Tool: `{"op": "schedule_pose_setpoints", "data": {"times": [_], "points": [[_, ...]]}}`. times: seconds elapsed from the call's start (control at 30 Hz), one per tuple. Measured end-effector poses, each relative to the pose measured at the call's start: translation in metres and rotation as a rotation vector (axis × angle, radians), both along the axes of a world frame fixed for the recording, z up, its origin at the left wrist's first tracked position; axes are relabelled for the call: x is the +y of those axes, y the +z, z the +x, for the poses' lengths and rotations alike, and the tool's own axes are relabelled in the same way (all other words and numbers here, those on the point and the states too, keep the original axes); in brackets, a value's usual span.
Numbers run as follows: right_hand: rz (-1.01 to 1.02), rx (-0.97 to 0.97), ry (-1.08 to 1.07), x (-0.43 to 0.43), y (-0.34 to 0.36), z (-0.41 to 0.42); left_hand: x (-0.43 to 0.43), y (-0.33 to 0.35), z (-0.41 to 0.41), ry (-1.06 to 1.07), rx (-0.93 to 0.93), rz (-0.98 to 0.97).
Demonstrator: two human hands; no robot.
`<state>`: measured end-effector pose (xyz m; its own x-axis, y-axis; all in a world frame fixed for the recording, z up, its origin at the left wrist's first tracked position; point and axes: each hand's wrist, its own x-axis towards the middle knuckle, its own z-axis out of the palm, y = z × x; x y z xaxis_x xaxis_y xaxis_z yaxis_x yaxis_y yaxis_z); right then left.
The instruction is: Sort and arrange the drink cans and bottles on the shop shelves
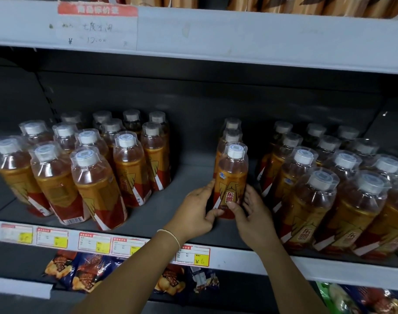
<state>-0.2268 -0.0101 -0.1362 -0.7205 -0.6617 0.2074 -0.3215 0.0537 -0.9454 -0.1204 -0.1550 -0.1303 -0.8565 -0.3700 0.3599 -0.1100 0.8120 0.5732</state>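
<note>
Both hands grip the front bottle [231,175] of a three-deep row, low on its label.
The left hand [199,211] curls round its left side and the right hand [253,215] round its right, thumbs in front, forearms reaching over the shelf edge [229,259]. The bottle is upright. Bare grey shelf floor [189,175] lies open leftward to the left cluster of bottles [96,177]; a narrower gap separates the right cluster [329,200]. The upper shelf [238,37] hangs well above the caps. Price tags [192,256] line the edge.
</note>
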Motion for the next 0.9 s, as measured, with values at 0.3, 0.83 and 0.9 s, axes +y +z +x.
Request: {"op": "schedule_pose_setpoints", "data": {"times": [0.3,0.83,0.9], "points": [[0.055,0.089,-0.075,0.002,0.010,0.006,0.006,0.014,0.007,0.069,-0.041,-0.149],[-0.149,0.482,0.026,-0.080,0.049,0.130,-0.030,0.094,0.162,0.366,0.262,-0.251],[-0.094,0.438,0.132,-0.099,0.049,0.146,-0.035,0.099,0.179,0.421,0.268,-0.242]]}}
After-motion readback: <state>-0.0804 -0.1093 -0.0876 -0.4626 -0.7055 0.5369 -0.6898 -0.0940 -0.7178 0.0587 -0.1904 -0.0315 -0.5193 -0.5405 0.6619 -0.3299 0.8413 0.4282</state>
